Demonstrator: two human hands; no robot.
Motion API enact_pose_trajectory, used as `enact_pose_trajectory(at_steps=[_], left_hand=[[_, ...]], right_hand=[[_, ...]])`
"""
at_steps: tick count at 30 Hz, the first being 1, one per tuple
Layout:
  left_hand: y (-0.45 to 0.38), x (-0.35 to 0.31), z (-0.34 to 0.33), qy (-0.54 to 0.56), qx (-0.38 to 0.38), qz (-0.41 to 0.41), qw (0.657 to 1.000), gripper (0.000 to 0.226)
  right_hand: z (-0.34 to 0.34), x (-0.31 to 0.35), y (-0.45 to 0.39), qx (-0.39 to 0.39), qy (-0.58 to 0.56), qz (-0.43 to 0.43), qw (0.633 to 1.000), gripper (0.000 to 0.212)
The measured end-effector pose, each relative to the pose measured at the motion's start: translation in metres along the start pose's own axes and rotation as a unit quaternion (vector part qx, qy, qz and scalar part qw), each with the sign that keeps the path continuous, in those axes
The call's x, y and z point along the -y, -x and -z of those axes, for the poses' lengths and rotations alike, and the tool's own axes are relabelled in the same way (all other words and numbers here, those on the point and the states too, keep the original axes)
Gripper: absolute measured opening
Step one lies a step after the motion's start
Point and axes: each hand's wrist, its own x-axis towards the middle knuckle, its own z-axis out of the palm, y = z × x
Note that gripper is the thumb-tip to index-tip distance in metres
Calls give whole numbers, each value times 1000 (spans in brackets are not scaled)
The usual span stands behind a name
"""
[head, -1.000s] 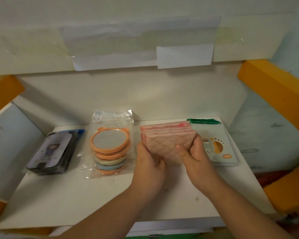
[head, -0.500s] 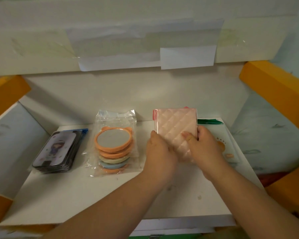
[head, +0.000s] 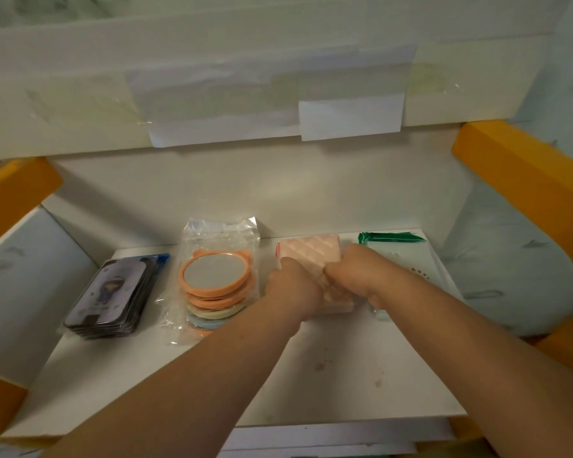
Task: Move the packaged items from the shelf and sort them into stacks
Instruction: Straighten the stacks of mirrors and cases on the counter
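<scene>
A stack of pink quilted packaged items [head: 311, 252] lies on the white shelf [head: 328, 375] near its back middle. My left hand [head: 291, 285] grips the stack's left side and my right hand [head: 354, 276] grips its right side, so most of the stack is hidden. Left of it stands a pile of round mirrors with orange frames [head: 212, 282] in clear bags. Further left lies a stack of dark packaged cards [head: 113, 295]. A flat white packet with a green top strip [head: 407, 256] lies to the right, partly under my right forearm.
Orange frame beams run along the left [head: 10, 193] and right [head: 523, 180] sides of the shelf. A white board with taped paper sheets [head: 348, 117] overhangs the back. A pale fabric bundle [head: 510, 276] sits beyond the right edge.
The pink stack, held upright half a second ago, has been laid down flat on the shelf. Both hands have moved forward and lower with it.
</scene>
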Motion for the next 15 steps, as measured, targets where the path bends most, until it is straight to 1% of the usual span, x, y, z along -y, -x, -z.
enact_pose_trajectory(at_steps=[3,4,5,6,7,8,9,10,12,13,15], left_hand=[[-1,3,-5,-23,16,17,999,66],[1,2,-9,-37,23,22,999,71],[3,2,-12,-57,19,16,998,74],[7,1,-13,-77,8,-1,997,75],[10,-1,-16,-99,-6,-27,995,78],[12,-3,-20,-126,-16,-62,990,81],[12,-6,-24,-145,-23,-95,984,83],[14,-10,-27,-141,-29,-128,981,82],[16,-21,-35,-89,-24,-192,977,72],[17,-28,-40,-43,-13,-218,975,59],[22,-38,-51,11,4,-247,969,24]], right_hand=[[4,-1,6,28,39,18,999,13],[7,-2,9,31,34,24,999,10],[10,-4,11,38,15,28,999,13],[13,-7,14,40,-3,30,999,18],[17,-10,15,36,-11,31,999,18],[20,-14,16,33,-4,34,999,11],[24,-20,16,25,2,36,999,14],[28,-27,16,14,-5,37,999,26],[41,-37,21,-30,-42,45,998,44],[48,-45,26,-62,-59,45,995,48],[60,-63,32,-137,-73,36,987,51]])
